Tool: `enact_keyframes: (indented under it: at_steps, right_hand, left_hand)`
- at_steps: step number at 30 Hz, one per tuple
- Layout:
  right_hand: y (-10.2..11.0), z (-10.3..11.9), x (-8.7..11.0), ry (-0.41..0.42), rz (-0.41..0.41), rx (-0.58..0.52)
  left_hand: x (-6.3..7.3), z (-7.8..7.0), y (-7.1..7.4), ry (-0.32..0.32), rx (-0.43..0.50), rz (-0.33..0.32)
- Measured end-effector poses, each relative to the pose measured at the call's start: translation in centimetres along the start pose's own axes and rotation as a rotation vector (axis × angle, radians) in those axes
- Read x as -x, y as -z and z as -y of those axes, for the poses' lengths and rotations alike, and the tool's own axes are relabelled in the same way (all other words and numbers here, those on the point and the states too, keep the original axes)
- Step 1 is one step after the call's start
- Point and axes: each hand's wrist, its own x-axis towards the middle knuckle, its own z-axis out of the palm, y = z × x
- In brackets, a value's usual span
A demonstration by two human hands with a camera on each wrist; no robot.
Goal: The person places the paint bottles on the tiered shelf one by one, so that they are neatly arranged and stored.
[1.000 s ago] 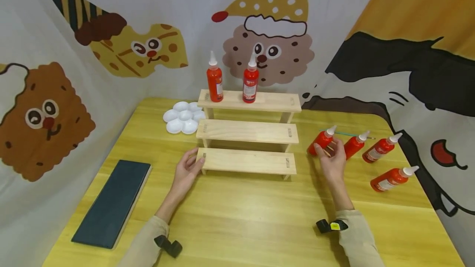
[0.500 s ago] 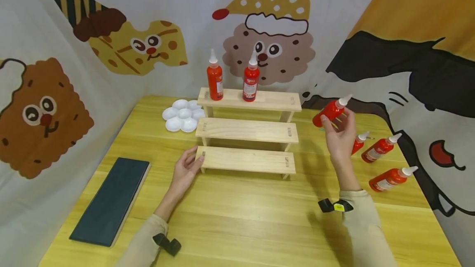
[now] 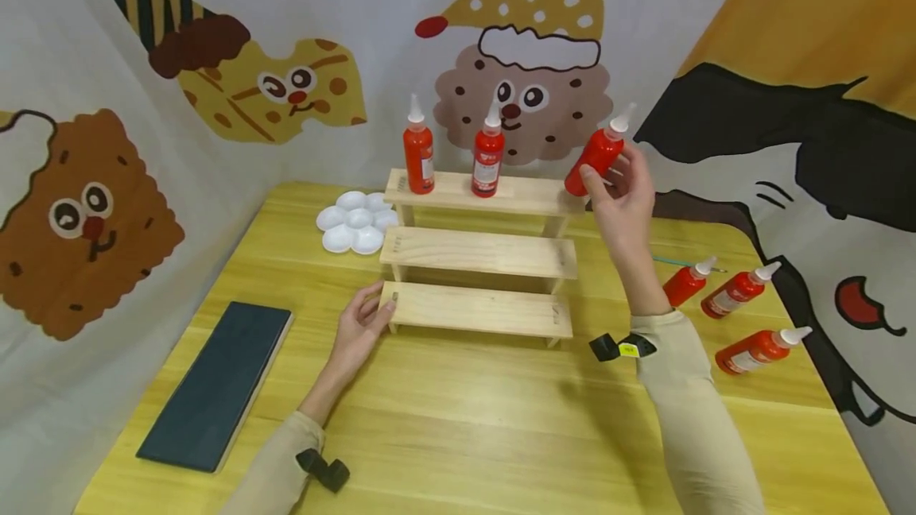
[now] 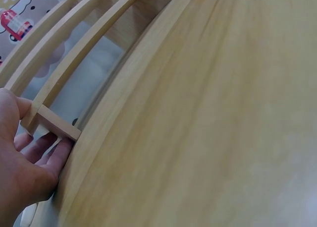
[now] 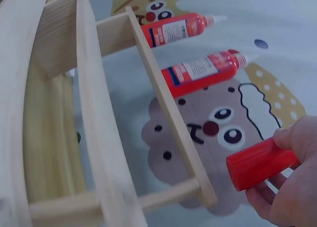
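My right hand (image 3: 626, 209) grips a tilted red squeeze bottle (image 3: 596, 159) with a white nozzle, at the right end of the top step. In the right wrist view the held bottle's base (image 5: 257, 162) is apart from the top board. Two more red bottles, one on the left (image 3: 418, 153) and one near the middle (image 3: 488, 161), stand upright on that step. With the thumb on top and fingers by the leg, my left hand (image 3: 361, 324) holds the left end of the lowest step of the three-step wooden stand (image 3: 475, 308).
Three red bottles, a near one (image 3: 758, 350) and two farther back (image 3: 737, 292), are on the table's right side beside a thin green stick (image 3: 676, 261). A white flower-shaped palette (image 3: 358, 218) sits left of the stand. A dark flat board (image 3: 218, 384) lies front left. Patterned cloth hangs behind.
My right hand has lifted the red squeeze bottle from the table's right side and carried it up and left to the top step. My left hand stays on the stand.
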Motion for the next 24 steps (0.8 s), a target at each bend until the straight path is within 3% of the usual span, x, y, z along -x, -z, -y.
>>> enact_keyframes:
  at_steps: [13, 24]
  right_hand:
    - [-2.6, 0.0, -0.4, -0.051, 0.138, 0.08]
    - [-3.6, -0.7, -0.6, -0.017, 0.141, 0.099]
  left_hand:
    - [0.3, 0.4, -0.3, 0.001, -0.013, 0.028]
    - [-0.1, 0.3, 0.2, -0.004, -0.008, 0.029]
